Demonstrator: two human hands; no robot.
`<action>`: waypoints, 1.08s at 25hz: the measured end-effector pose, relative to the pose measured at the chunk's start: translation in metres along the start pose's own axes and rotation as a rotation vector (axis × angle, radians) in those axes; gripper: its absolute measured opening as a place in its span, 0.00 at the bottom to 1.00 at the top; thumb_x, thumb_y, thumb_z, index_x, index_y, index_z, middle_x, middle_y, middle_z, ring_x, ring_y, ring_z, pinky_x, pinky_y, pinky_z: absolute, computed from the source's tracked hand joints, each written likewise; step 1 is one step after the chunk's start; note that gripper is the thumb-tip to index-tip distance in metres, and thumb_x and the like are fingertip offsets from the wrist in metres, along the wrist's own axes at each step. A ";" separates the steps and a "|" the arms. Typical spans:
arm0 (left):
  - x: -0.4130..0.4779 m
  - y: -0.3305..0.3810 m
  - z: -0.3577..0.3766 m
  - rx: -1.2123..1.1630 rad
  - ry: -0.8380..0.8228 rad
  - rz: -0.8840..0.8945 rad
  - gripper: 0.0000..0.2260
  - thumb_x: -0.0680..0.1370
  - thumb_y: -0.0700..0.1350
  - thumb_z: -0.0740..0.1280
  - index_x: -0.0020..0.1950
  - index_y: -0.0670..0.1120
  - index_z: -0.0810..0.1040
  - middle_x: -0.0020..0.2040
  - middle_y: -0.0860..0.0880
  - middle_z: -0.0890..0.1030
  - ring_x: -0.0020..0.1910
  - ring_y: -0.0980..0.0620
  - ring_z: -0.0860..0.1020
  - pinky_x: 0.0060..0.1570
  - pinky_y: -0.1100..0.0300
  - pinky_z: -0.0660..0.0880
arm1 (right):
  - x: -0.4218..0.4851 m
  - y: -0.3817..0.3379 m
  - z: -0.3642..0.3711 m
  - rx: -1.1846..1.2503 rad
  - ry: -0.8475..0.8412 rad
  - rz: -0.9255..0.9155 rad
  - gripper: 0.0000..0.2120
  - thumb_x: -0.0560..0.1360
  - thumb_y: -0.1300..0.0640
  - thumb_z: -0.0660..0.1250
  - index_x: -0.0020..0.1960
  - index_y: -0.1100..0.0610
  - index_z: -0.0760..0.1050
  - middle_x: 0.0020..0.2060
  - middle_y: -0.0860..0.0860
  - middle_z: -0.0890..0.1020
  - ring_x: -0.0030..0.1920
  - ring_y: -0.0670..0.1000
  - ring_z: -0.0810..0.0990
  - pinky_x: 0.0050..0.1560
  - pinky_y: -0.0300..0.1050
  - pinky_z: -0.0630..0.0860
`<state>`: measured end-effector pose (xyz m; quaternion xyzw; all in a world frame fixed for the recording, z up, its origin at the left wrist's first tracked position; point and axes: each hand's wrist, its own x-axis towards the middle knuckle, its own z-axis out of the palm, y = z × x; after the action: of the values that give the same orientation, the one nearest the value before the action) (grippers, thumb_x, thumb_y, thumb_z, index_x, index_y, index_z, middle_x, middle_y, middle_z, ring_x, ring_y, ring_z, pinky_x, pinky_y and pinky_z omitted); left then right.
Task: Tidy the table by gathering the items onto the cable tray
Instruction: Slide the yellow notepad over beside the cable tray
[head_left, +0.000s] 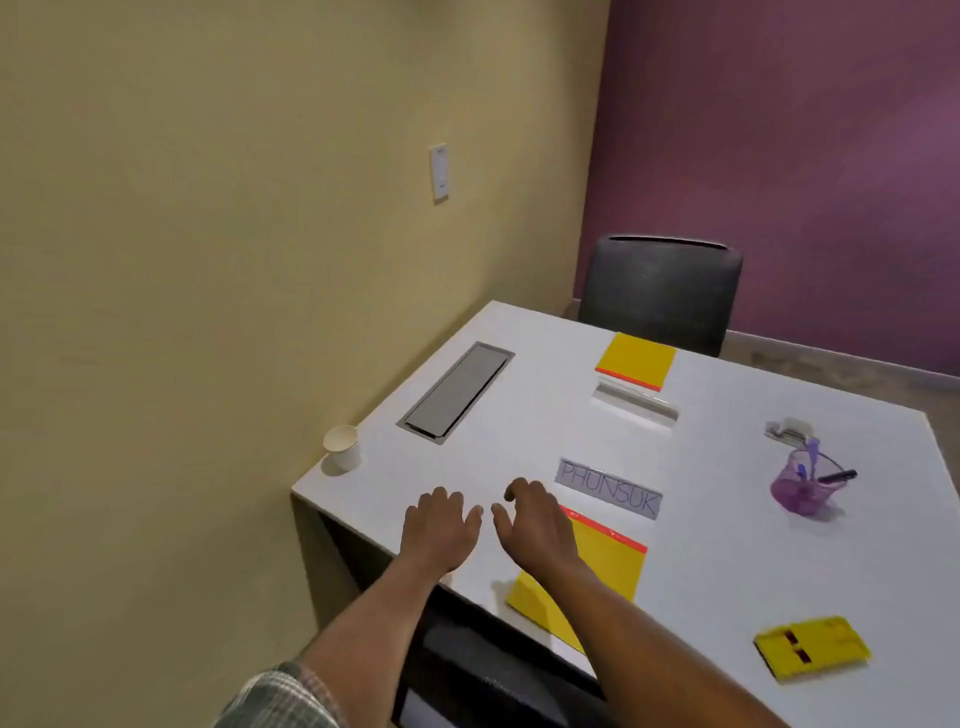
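A white bench (727, 545) is seen from above, set in a corner between a yellow wall and a purple wall. The cable tray (454, 392), a long metal-lidded slot, is sunk into the far left part of the bench, and nothing is seen lying on it. A paper cup (343, 447) is stood upright at the left edge, near of the tray. A yellow pad (636, 361) is laid at the far side, with a clear holder (635, 405) just near of it. A name sign (609, 488) is placed near the middle. A second yellow pad (608, 566) with a red strip is laid at the near edge. At the right, a purple pen cup (800, 486) is stood with pens in it, a small white object (787, 430) just beyond it. A yellow flat piece (813, 647) is laid near right.

The left grip (441, 530), a bare hand, is held palm down over the near left of the bench, fingers spread loosely, nothing held. The right grip (535, 525) is held just beside it, above the second pad's far left corner, fingers loosely bent, nothing held. Whether either one touches the bench cannot be told.

A dark chair (660, 291) is stood at the far side.
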<state>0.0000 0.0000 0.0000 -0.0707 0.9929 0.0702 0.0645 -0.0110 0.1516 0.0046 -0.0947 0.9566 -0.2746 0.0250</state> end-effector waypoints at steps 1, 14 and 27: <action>0.015 0.009 0.009 0.015 -0.060 0.047 0.25 0.84 0.60 0.50 0.70 0.46 0.72 0.67 0.45 0.74 0.65 0.45 0.73 0.64 0.50 0.70 | 0.003 0.013 0.000 0.006 0.001 0.080 0.16 0.80 0.44 0.60 0.62 0.53 0.71 0.57 0.51 0.77 0.58 0.54 0.76 0.50 0.48 0.73; 0.098 0.040 0.120 -0.161 -0.578 0.262 0.30 0.81 0.64 0.54 0.75 0.45 0.65 0.73 0.44 0.68 0.71 0.42 0.70 0.66 0.47 0.69 | -0.005 0.079 0.067 0.160 0.063 0.858 0.29 0.79 0.43 0.63 0.76 0.52 0.62 0.72 0.53 0.69 0.70 0.56 0.72 0.65 0.51 0.73; 0.076 0.050 0.158 -0.565 -0.601 -0.080 0.23 0.81 0.55 0.62 0.71 0.42 0.70 0.69 0.44 0.74 0.65 0.44 0.75 0.54 0.56 0.71 | -0.033 0.114 0.086 0.263 0.007 1.047 0.30 0.80 0.45 0.63 0.76 0.58 0.59 0.70 0.59 0.71 0.68 0.61 0.73 0.66 0.57 0.73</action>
<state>-0.0631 0.0628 -0.1589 -0.1003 0.8681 0.3551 0.3320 0.0113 0.2078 -0.1285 0.3997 0.8334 -0.3430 0.1671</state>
